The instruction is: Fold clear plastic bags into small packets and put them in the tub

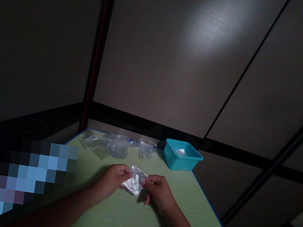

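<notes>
A small clear plastic bag (136, 182), shiny and folded or crumpled, is stretched between my two hands above the table. My left hand (115, 178) pinches its left edge between thumb and fingers. On the opposite edge, my right hand (158, 190) has thumb and forefinger closed on the plastic, its other fingers curled below. Whether anything lies inside the bag I cannot tell.
Loose clear plastic bags (115, 146) lie in a spread along the far side of the green table (113, 218). A turquoise plastic basin (180, 162) with some clear plastic inside stands at the far right corner. Dark panels rise behind.
</notes>
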Motion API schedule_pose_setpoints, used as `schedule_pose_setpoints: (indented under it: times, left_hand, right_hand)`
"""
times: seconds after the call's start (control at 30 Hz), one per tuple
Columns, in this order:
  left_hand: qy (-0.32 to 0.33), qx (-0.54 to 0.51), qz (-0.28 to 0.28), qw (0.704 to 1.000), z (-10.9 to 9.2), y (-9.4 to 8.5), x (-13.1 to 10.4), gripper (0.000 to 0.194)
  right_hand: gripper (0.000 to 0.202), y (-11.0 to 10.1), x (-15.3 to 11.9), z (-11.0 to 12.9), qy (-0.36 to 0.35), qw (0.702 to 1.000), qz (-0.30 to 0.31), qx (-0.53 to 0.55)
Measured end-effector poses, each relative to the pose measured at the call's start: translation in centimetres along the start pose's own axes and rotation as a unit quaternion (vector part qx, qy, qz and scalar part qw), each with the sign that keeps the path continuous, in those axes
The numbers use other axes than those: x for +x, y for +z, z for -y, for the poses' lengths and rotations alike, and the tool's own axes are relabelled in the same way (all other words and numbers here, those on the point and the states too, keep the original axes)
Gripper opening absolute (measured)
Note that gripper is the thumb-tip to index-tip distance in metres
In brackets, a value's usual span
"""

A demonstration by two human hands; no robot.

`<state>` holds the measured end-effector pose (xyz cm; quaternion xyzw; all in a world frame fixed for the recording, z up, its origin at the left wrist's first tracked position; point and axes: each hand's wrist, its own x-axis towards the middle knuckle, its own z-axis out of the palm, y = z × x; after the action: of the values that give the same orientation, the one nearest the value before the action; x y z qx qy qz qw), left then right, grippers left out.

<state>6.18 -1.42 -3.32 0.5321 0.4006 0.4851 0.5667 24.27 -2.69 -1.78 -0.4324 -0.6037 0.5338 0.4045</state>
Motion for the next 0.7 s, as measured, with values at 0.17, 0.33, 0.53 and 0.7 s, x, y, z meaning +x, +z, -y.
schedule_pose_setpoints:
  times: [0.17,0.33,0.53,0.7]
  left_hand:
    - [-0.02,-0.004,0.005,1.0,-0.12,0.03,-0.15,0.038]
    - [-0.027,-0.015,0.016,0.999,-0.19,0.18,-0.19,0.039]
    - [-0.012,-0.023,0.019,0.999,0.07,0.14,-0.03,0.044]
    - [-0.011,-0.013,0.018,1.0,0.13,0.01,0.02,0.043]
  right_hand:
    - [0.034,-0.02,0.03,0.18,-0.002,1.0,-0.027,-0.003]
    - [0.033,-0.22,0.18,-0.09,-0.01,1.0,-0.03,-0.004]
    - [0.031,-0.63,0.35,-0.55,-0.019,0.999,-0.036,-0.001]
    - [0.033,-0.47,0.33,-0.35,-0.017,0.999,-0.038,-0.004]
